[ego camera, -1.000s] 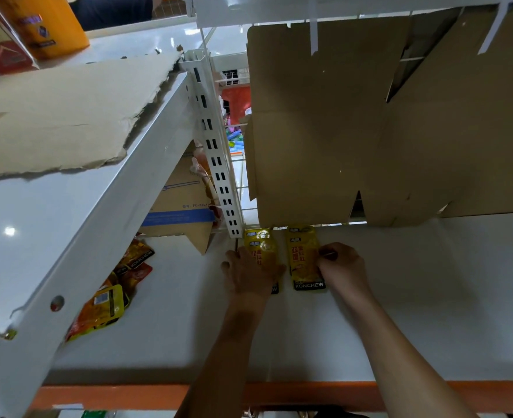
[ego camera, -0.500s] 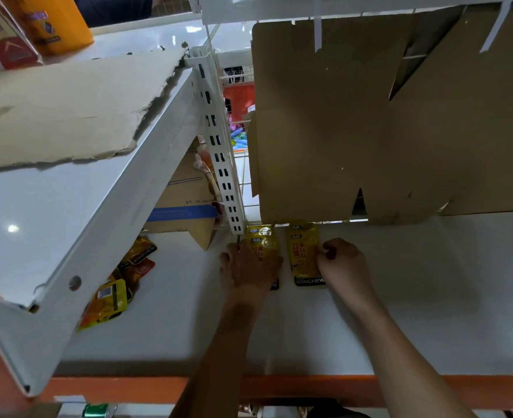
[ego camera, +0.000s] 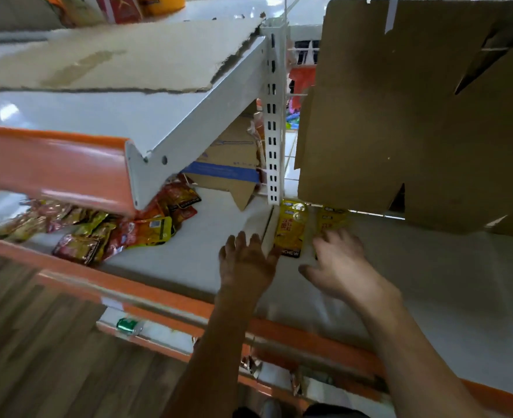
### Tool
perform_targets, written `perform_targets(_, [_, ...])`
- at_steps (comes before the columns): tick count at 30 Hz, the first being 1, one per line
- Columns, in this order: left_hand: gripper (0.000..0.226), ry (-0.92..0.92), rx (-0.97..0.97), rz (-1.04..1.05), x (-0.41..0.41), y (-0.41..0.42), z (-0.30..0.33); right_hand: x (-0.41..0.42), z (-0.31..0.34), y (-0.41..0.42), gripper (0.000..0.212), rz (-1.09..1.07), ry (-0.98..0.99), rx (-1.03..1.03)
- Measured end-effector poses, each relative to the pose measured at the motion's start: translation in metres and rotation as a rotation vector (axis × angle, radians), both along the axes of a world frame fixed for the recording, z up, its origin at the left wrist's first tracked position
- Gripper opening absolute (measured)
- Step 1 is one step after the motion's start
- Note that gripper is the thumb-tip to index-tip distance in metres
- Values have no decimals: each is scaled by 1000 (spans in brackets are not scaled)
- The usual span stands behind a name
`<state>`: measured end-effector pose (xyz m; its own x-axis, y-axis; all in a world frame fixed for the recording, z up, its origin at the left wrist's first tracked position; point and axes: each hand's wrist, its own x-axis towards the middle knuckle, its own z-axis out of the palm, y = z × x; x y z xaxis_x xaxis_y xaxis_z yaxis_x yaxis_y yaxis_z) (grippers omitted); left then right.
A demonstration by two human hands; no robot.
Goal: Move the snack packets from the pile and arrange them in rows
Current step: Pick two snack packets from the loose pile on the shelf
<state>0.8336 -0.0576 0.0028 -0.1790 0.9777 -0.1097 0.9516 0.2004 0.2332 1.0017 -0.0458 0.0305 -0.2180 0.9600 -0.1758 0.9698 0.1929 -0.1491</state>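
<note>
While both hands (ego camera: pixel 249 260) hover, two yellow packets (ego camera: pixel 290 227) lie flat.

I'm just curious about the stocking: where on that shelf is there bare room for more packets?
Bare white shelf runs right of the two yellow packets, below the cardboard sheet. A smaller bare patch lies between the left hand and the packet pile. That pile's corner is crowded.

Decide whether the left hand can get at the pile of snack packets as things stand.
Probably yes. The left hand is open and empty, and bare white shelf lies between it and the pile of snack packets, though the upper shelf overhangs part of it.
</note>
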Motion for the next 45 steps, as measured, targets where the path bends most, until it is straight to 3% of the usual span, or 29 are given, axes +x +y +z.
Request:
perform_targets(8, [67, 25, 17, 186, -38, -72, 24, -45, 5, -29, 77, 286, 41, -12])
perform_targets(11, [67, -6, 23, 284, -56, -94, 27, -73, 9, -42, 78, 338, 125, -88])
perform_targets(15, [64, 65, 74, 329, -86, -118, 23, -112, 5, -49, 82, 464, 82, -72])
perform_targets(21, [65, 23, 111, 384, -140, -141, 18, -175, 3, -60, 80, 532, 106, -81])
perform_targets(34, [67, 107, 86, 217, -312, -139, 4, -335, -6, -74, 76, 390, 222, -88])
perform_targets(45, [62, 40, 112, 96, -385, -115, -16, -388, -5, -69, 68, 183, 352, -65])
